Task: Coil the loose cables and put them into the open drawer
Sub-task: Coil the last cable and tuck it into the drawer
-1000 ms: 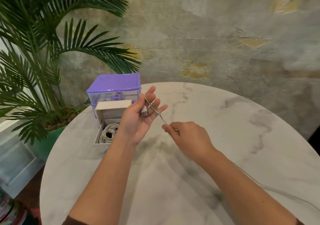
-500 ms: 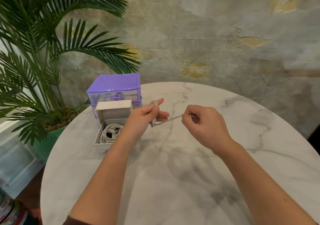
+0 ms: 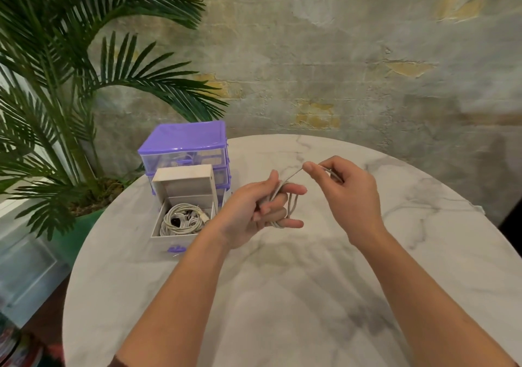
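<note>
Head view: cable (image 3: 291, 207) w/ ends hidden, left hand (image 3: 248, 214) & right hand (image 3: 343, 194) gripping

The cable (image 3: 291, 205) runs hidden inside both hands' grip; the drawer unit's (image 3: 185, 143) contents look blurred.

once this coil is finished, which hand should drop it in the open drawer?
Left. The left hand already carries the cable looped round its fingers and sits right beside the open drawer, which lies on its side of the table. The right hand only pinches the free strand, farther away.
</note>
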{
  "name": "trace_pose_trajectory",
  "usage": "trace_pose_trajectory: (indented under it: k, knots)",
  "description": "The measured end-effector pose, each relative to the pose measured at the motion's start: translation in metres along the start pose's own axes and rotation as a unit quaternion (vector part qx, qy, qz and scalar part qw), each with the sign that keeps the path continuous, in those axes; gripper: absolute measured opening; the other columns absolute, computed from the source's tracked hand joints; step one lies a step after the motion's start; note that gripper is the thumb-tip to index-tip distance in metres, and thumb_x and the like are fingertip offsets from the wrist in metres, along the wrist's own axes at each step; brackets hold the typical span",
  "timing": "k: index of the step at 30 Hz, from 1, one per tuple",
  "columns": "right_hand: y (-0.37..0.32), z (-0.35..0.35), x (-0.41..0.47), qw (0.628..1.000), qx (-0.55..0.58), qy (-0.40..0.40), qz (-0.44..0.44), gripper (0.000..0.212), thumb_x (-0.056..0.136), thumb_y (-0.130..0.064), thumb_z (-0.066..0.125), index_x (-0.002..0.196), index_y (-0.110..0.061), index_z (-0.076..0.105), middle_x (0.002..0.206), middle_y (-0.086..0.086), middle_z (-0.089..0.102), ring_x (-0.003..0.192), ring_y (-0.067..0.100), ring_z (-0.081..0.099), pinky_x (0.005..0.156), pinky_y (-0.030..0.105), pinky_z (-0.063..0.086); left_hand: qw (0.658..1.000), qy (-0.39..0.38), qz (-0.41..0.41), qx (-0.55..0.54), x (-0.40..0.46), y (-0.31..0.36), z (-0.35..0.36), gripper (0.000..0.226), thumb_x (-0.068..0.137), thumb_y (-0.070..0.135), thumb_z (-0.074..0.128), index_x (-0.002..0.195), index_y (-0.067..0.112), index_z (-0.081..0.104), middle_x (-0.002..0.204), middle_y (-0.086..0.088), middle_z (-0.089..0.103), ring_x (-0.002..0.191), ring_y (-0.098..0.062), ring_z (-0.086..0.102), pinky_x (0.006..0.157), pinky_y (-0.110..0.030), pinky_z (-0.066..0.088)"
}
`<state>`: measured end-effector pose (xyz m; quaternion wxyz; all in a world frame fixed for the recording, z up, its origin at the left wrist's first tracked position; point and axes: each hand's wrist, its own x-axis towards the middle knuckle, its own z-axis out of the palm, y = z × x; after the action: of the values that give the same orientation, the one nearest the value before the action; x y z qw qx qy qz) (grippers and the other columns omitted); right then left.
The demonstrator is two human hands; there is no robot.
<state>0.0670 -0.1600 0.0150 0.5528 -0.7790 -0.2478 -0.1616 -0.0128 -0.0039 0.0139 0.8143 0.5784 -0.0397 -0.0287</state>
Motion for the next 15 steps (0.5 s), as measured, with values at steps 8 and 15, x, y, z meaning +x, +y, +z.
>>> trace_pose_trajectory:
  k: [8,15]
  knots:
    - [0.002,0.018,-0.013,0.975,-0.152,-0.157,-0.028,0.035,0.103,-0.045,0.034,0.117,-0.035,0.064,0.107,-0.02,0.068,0.1,0.006,0.06,0.077,0.029,0.045,0.945,-0.044,0.063,-0.317,-0.002,0.003,-0.026,0.037,0.102,0.023,0.031,0.076,0.013,0.055,0.054,0.006,0.037,0.037,-0.005,0.024,0.09,-0.043,0.055]
    - [0.001,0.028,-0.022,0.914,-0.273,-0.299,0.001,0.043,0.101,-0.054,0.029,0.108,-0.034,0.066,0.075,-0.009,0.062,0.074,0.015,0.056,0.065,0.031,0.042,0.927,0.088,0.139,-0.336,-0.003,0.009,-0.03,0.025,0.101,0.019,0.04,0.09,0.011,0.061,0.066,0.007,0.06,0.057,-0.008,0.063,0.088,-0.053,0.054]
